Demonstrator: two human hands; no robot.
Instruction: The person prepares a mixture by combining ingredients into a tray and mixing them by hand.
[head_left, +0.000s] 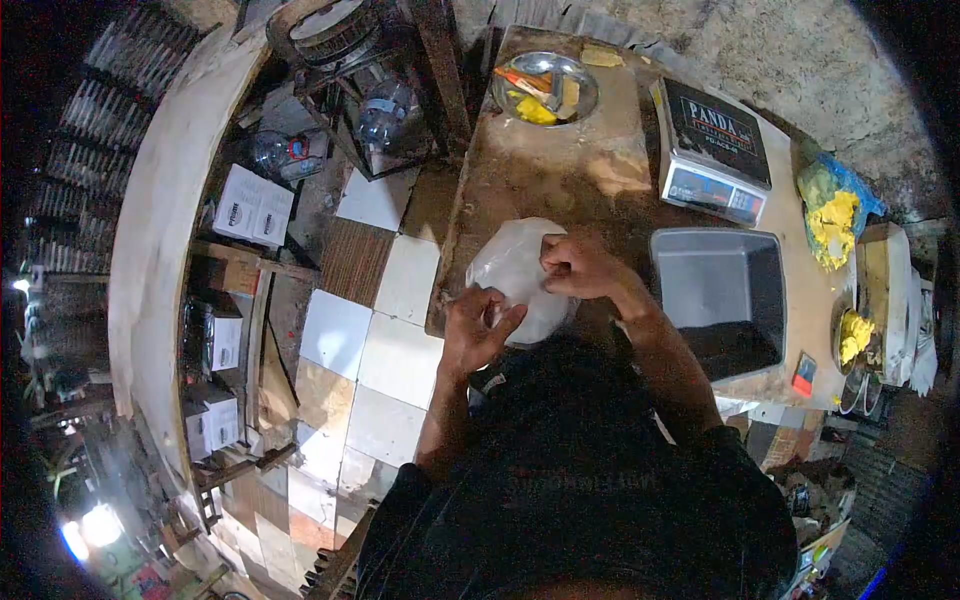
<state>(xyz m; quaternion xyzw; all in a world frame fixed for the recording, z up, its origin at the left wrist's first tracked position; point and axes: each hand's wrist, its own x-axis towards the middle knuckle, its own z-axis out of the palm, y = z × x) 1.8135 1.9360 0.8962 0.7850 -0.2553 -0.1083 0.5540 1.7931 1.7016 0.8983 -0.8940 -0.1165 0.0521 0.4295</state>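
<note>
The basin [717, 292] is grey, the bottle crates [254, 208] white with black lettering.

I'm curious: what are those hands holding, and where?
A whitish plastic bag. The right hand pinches its right side; the left hand touches its left side, its grip unclear.

The fingertips of both hands [520, 290] are partly lost against the pale, translucent plastic bag [520, 270], and whether anything lies inside it cannot be made out. The front edge of the desk [560, 170] is covered by the dark shirt [590, 470]. The faint lettering on the shirt is too dim to be read. Small print below the scale's [715, 145] display is blurred. The contents of the blue bag [865, 185] are partly hidden by its folds. The lower left background is blurred by glare.
</note>
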